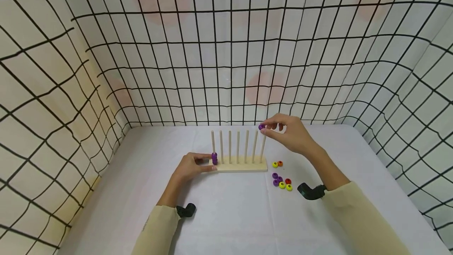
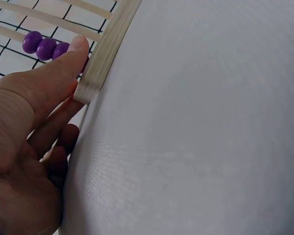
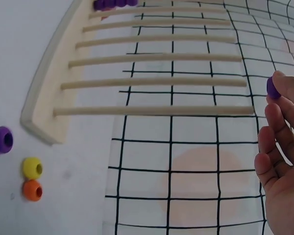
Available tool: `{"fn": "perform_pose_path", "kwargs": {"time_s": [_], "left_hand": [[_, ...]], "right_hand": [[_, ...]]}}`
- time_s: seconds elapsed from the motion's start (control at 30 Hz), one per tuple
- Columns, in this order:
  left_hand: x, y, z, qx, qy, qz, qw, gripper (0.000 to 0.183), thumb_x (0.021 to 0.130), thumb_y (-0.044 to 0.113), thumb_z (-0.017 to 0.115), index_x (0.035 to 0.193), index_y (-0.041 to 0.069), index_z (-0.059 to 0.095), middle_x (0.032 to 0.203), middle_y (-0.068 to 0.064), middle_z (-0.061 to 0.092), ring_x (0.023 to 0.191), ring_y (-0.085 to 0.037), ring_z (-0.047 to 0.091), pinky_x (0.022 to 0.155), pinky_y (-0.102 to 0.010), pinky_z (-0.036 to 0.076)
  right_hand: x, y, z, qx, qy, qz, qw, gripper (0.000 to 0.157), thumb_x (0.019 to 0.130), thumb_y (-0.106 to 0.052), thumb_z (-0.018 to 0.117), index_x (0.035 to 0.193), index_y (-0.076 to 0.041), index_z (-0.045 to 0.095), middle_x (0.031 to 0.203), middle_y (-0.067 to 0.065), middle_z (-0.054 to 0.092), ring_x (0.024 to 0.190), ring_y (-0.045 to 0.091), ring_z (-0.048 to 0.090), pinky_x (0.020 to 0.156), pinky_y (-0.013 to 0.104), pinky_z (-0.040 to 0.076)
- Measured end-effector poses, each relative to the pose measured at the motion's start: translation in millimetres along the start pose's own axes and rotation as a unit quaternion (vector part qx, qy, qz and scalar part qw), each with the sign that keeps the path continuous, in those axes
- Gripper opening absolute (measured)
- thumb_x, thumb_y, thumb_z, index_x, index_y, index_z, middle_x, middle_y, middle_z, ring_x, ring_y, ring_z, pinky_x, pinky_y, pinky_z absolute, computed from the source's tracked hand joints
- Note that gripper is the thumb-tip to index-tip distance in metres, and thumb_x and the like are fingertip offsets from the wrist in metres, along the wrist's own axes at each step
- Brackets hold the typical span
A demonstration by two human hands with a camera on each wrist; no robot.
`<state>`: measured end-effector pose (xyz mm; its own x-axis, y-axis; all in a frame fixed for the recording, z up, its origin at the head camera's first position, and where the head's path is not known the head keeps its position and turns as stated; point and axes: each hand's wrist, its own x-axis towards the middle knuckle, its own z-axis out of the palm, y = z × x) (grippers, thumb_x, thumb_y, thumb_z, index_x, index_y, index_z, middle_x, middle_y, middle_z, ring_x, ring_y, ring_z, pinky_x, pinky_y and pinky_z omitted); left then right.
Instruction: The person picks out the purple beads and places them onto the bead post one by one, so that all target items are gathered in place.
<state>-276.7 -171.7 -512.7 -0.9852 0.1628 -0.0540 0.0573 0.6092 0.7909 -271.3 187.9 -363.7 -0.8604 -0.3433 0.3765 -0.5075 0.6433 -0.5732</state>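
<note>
A wooden peg rack [image 1: 244, 167] stands upright on the table, with a row of several thin pegs. My left hand [image 1: 189, 167] grips the left end of its base, thumb in front. Purple beads [image 1: 214, 159] are stacked low on the leftmost peg; in the left wrist view the thumb partly covers these beads [image 2: 46, 49]. Between thumb and index finger, my right hand [image 1: 291, 133] pinches a purple bead [image 1: 261, 126] close to the top of the rightmost peg. The right wrist view shows that bead [image 3: 273, 88] just beyond the peg tips.
Right of the rack lies a yellow bead [image 1: 275, 165] beside an orange bead [image 1: 280, 163]. Nearer the front is a loose group of purple, yellow and red beads [image 1: 288, 181]. A black wire grid [image 1: 230, 68] encloses the white table [image 1: 226, 215] at the back and sides.
</note>
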Motion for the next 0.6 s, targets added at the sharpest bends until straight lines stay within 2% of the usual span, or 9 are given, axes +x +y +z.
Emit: {"fn": "perform_pose_path", "kwargs": {"time_s": [0.23, 0.47, 0.6], "left_hand": [[-1.6, 2.9, -0.2, 0.005, 0.004, 0.004, 1.0000, 0.049, 0.074, 0.045, 0.092, 0.119, 0.031, 0.079, 0.137, -0.006, 0.069, 0.129, -0.028, 0.061, 0.108, -0.053, 0.046], [-0.5, 1.1, 1.6, 0.009, 0.010, 0.008, 0.9999, 0.049, 0.073, 0.045, 0.093, 0.118, 0.031, 0.079, 0.136, -0.005, 0.070, 0.118, -0.024, 0.063, 0.103, -0.049, 0.049], [-0.8, 1.6, 1.7, 0.010, 0.011, 0.012, 0.9998, 0.049, 0.073, 0.045, 0.093, 0.118, 0.030, 0.080, 0.135, -0.005, 0.070, 0.118, -0.024, 0.063, 0.102, -0.049, 0.050]], "right_hand": [[17.3, -22.0, 5.6, 0.024, -0.020, -0.015, 0.999, 0.026, 0.094, -0.034, 0.076, 0.115, -0.018, 0.078, 0.096, -0.004, 0.068, 0.092, 0.018, 0.057, 0.080, 0.034, 0.047], [32.9, -36.2, 22.1, 0.038, -0.040, -0.028, 0.998, 0.024, 0.094, -0.032, 0.076, 0.113, -0.017, 0.079, 0.095, -0.005, 0.070, 0.091, 0.015, 0.058, 0.079, 0.033, 0.047], [40.1, -41.4, 32.5, 0.037, -0.050, -0.033, 0.998, 0.024, 0.095, -0.034, 0.075, 0.113, -0.018, 0.079, 0.095, -0.006, 0.070, 0.091, 0.014, 0.058, 0.079, 0.034, 0.047]]}}
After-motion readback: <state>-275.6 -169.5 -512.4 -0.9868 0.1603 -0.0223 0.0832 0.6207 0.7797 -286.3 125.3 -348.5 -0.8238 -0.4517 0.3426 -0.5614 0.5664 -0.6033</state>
